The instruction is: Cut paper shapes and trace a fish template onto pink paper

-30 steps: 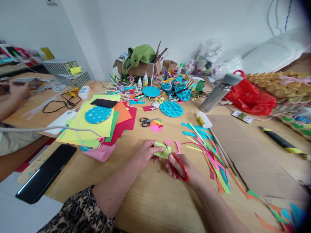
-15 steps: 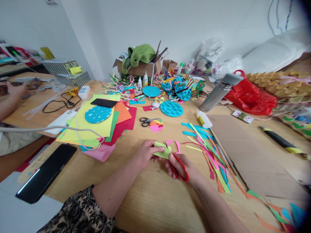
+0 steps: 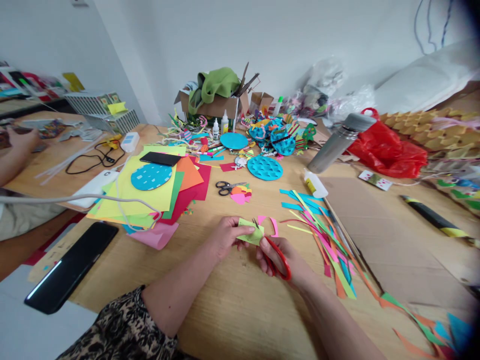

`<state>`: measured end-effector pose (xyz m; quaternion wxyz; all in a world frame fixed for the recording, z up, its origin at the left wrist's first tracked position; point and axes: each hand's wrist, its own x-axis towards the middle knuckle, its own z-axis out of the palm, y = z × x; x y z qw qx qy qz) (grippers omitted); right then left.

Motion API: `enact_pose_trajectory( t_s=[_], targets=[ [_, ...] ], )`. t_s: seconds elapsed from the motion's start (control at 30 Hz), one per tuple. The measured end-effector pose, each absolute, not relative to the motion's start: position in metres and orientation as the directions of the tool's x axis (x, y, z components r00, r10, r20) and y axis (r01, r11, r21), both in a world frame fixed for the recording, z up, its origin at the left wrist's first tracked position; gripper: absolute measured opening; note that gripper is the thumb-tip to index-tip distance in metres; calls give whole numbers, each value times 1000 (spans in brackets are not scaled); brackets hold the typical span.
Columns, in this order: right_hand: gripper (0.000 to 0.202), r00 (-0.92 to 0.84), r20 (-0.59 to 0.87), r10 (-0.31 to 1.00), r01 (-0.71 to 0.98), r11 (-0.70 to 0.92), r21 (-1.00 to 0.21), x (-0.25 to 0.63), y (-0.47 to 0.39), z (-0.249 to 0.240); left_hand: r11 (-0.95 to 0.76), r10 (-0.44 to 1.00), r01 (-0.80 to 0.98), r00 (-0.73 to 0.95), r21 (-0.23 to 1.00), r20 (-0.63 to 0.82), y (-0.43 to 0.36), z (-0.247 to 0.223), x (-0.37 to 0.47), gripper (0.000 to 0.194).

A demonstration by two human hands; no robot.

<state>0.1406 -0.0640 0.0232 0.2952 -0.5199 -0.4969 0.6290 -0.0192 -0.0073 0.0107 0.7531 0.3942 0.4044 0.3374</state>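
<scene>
Between thumb and fingers, my left hand (image 3: pixel 227 236) pinches a small piece of light green paper (image 3: pixel 245 236). My right hand (image 3: pixel 288 262) grips red-handled scissors (image 3: pixel 284 260); their blades lie at the green paper, with the dark tips showing over its upper edge. A pink paper offcut (image 3: pixel 275 227) lies on the table just beyond the blades. Farther off are black-handled scissors (image 3: pixel 224 188) beside a little pile of pink, orange and yellow cut paper shapes (image 3: pixel 240 196).
Coloured paper sheets (image 3: pixel 150 200) are stacked at left, near a black phone (image 3: pixel 71 267). Paper strips (image 3: pixel 330 240), a glue bottle (image 3: pixel 315 184), a steel flask (image 3: pixel 337 142) and a cardboard sheet (image 3: pixel 390 240) lie to the right. Another person's hand (image 3: pixel 22 147) is at far left.
Hardly anything differs. My hands, the green paper and the red scissors keep nearly the same place, and the other person's hand at far left has shifted slightly.
</scene>
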Motion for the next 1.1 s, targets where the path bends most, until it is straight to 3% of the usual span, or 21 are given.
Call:
enact_pose_trajectory(
  t_s=[1.1],
  targets=[
    [61,-388,-326,862,205,-264,-943,144,-65,30,463,807,-162,482,871,-340,-4,10,-22,26]
  ],
)
